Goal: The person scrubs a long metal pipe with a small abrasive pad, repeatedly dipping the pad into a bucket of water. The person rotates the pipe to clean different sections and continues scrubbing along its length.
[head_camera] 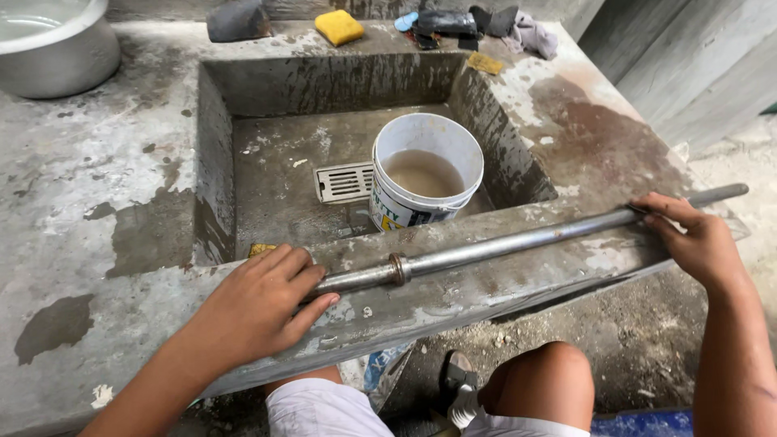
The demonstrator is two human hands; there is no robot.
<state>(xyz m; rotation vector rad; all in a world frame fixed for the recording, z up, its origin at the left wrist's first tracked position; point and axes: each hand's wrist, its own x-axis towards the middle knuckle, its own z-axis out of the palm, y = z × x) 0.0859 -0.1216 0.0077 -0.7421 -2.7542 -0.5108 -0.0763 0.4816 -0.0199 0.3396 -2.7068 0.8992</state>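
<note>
A long grey metal pipe (pixel 518 241) with a rusty collar lies along the front rim of a concrete sink (pixel 486 283). My left hand (pixel 255 303) rests over the pipe's left end, fingers curled on it. My right hand (pixel 696 239) grips the pipe near its right end, which sticks out past the sink's corner. Inside the basin stands a white plastic bucket (pixel 425 174) holding murky brownish water, next to a white drain grate (pixel 343 182).
A large metal pot (pixel 53 48) sits at the back left of the wet concrete counter. A yellow sponge (pixel 339 27), dark rags and small items (pixel 469 24) lie along the back. My knees and a sandal (pixel 461 388) are below the sink's front edge.
</note>
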